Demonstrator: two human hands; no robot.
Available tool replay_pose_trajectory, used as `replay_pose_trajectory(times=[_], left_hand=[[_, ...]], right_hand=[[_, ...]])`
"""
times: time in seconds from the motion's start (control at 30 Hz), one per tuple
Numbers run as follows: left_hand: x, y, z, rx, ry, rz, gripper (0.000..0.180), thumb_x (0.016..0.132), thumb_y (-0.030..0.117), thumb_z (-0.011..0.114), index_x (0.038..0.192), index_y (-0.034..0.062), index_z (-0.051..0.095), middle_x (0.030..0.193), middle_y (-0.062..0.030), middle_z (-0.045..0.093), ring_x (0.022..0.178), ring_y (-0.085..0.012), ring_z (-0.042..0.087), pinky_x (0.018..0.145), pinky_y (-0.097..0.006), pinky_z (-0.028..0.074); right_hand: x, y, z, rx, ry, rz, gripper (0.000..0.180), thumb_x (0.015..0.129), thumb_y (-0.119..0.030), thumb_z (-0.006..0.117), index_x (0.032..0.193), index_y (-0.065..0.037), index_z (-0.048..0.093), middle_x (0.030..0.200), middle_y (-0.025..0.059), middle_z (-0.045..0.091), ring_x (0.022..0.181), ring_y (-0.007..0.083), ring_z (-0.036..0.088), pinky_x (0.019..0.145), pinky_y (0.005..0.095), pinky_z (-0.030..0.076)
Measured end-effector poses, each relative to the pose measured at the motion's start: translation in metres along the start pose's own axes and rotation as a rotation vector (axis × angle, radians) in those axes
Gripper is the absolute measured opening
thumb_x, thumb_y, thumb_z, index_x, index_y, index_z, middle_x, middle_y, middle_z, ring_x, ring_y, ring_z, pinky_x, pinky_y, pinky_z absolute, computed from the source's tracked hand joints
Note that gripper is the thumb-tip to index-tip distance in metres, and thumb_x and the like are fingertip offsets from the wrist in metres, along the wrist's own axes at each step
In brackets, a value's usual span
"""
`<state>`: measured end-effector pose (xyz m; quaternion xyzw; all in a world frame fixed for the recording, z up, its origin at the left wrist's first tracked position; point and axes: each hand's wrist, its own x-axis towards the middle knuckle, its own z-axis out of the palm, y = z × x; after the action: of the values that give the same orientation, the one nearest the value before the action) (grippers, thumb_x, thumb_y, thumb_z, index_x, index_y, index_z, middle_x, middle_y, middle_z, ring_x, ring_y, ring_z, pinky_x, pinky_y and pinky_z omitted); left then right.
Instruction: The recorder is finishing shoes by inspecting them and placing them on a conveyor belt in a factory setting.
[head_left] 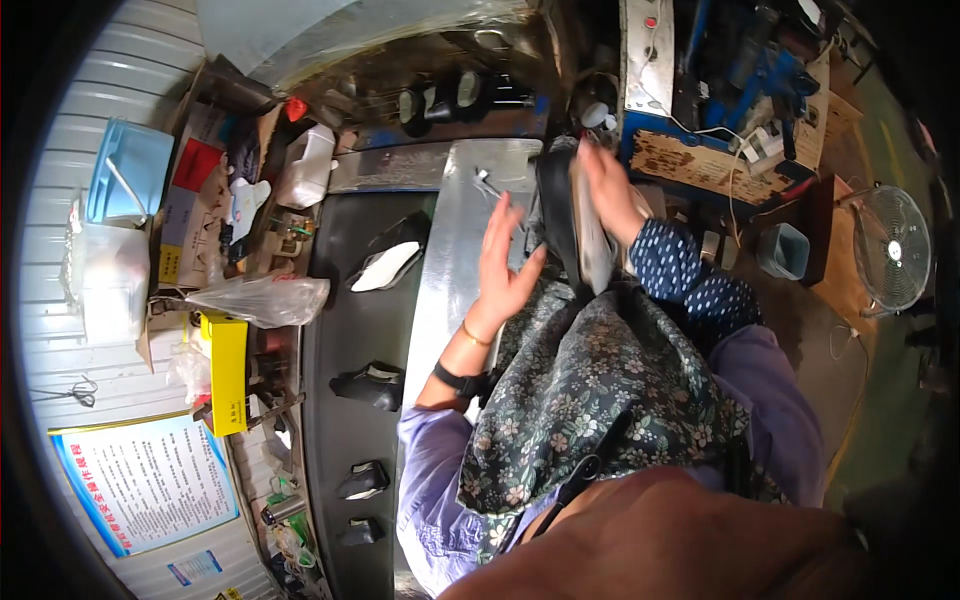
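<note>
A long black thing with a pale, blurred side, which looks like a shoe (560, 205), stands upright over my lap against the floral apron (600, 370). My right hand (612, 195) lies along its pale side with the fingers stretched out flat. To its left, my left hand (505, 268) is raised beside the metal ledge, thumb and fingers apart and holding nothing. The fingertips are slightly smeared by motion. On the metal ledge (465, 215) lies a small metal tool (486, 183). The lower end of the shoe-like thing is hidden by the apron.
Left of the ledge runs a dark belt (350, 320) carrying several black shoes (372, 384), one with a white insole (388, 266). More shoes stand on a far rack (440, 100). A fan (893, 250) and grey bin (783, 251) are at right; a yellow box (228, 375) is at left.
</note>
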<state>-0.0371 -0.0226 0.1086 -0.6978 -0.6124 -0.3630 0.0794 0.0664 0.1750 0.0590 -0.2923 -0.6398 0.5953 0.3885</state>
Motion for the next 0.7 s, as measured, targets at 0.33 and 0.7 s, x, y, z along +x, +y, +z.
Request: replay_pose_trajectory(times=[0.33,0.7], left_hand=[[-0.003,-0.019,0.056,-0.533,-0.106,-0.565,0.081,0.084,0.023,0.073,0.147,-0.0027,0.029,0.154,-0.0307,0.017,0.144,-0.0381,0.022,0.114,-0.039,0.027],[0.033,0.002,0.061,0.072,0.116,-0.460,0.028,0.096,0.022,0.059,0.112,-0.0002,0.065,0.103,-0.0183,0.070,0.101,-0.0338,0.067,0.085,-0.037,0.053]], right_hand=[[-0.038,-0.015,-0.025,-0.251,-0.528,-0.288,0.023,0.093,-0.023,0.062,0.107,-0.005,0.066,0.098,0.0181,0.069,0.092,0.0337,0.067,0.076,0.0390,0.053],[-0.029,-0.007,-0.015,-0.423,-0.160,-0.579,0.010,0.092,-0.013,0.061,0.094,-0.003,0.061,0.082,0.0153,0.069,0.075,0.0345,0.067,0.062,0.0408,0.053]])
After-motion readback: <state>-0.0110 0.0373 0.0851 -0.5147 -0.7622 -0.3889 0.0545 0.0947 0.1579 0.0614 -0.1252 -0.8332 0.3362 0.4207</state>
